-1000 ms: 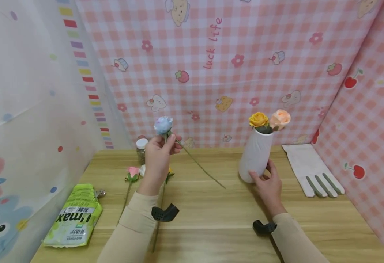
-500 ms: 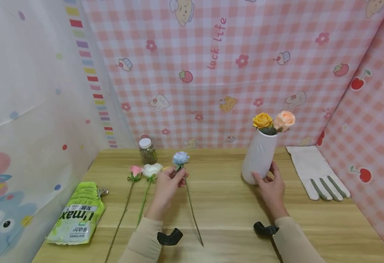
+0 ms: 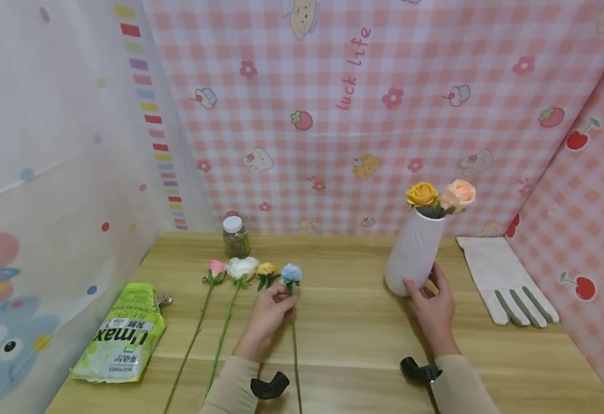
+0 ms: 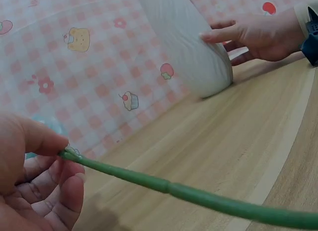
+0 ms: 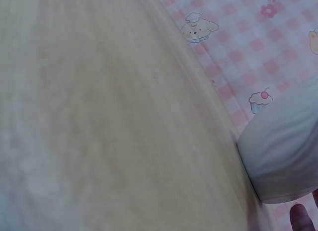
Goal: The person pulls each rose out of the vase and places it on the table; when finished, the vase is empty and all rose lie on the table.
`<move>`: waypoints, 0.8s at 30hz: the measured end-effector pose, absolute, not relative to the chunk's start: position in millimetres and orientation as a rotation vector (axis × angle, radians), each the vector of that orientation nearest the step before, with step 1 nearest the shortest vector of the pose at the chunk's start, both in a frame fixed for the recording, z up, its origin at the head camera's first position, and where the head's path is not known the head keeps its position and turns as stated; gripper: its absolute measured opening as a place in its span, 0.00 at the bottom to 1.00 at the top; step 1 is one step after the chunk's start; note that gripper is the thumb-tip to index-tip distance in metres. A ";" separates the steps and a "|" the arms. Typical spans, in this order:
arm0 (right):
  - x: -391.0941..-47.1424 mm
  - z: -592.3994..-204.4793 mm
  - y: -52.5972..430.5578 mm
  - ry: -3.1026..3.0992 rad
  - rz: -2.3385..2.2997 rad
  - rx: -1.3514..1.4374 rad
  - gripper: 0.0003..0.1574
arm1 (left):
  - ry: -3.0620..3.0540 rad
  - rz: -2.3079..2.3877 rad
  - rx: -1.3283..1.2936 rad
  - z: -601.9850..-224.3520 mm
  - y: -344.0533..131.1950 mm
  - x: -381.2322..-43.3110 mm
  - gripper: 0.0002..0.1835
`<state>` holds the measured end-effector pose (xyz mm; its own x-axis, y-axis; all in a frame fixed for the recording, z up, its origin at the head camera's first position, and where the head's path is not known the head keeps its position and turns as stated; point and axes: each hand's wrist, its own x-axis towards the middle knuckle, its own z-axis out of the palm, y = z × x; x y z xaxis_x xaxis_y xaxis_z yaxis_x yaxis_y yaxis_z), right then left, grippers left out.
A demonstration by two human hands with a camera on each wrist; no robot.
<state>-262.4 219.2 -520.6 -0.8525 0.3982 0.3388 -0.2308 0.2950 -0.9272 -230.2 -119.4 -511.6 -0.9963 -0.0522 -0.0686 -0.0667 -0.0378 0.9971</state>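
Observation:
My left hand (image 3: 270, 313) pinches the green stem (image 4: 169, 187) of a light blue artificial flower (image 3: 291, 273) just beneath its bloom. The flower is at the right end of a row on the table, with its stem pointing toward me. Beside it lie a yellow flower (image 3: 267, 273), a white flower (image 3: 242, 268) and a pink flower (image 3: 216, 268). On the right, my right hand (image 3: 436, 307) holds the lower part of a white ribbed vase (image 3: 413, 253), thumb in front. A yellow rose (image 3: 423, 195) and a peach rose (image 3: 458, 196) stand in the vase.
A lidded jar (image 3: 237, 238) stands behind the row of flowers. At the left lies a green printed pouch (image 3: 121, 336), and at the far right a white work glove (image 3: 506, 282). Checked cloth (image 3: 333, 144) hangs behind the wooden table (image 3: 354, 333).
My left hand has lowered the blue flower from the air to the table, beside the yellow one, and its stem has swung toward me. My right hand stays on the vase.

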 end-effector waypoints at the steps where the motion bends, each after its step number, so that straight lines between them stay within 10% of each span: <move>1: -259.3 -517.5 218.0 -2.045 1.604 -0.150 0.46 | 2.170 2.249 -0.126 -512.2 -119.5 -230.2 0.12; 24: -245.6 -503.8 216.4 -1.935 1.727 -0.116 0.34 | 2.321 2.104 -0.195 -518.7 -119.7 -227.8 0.17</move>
<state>-245.6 216.4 -503.8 -0.8514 0.4067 0.3312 -0.2830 0.1754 -0.9429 -227.8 -119.7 -518.7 -0.9923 -0.0896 -0.0853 -0.0936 0.0935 0.9912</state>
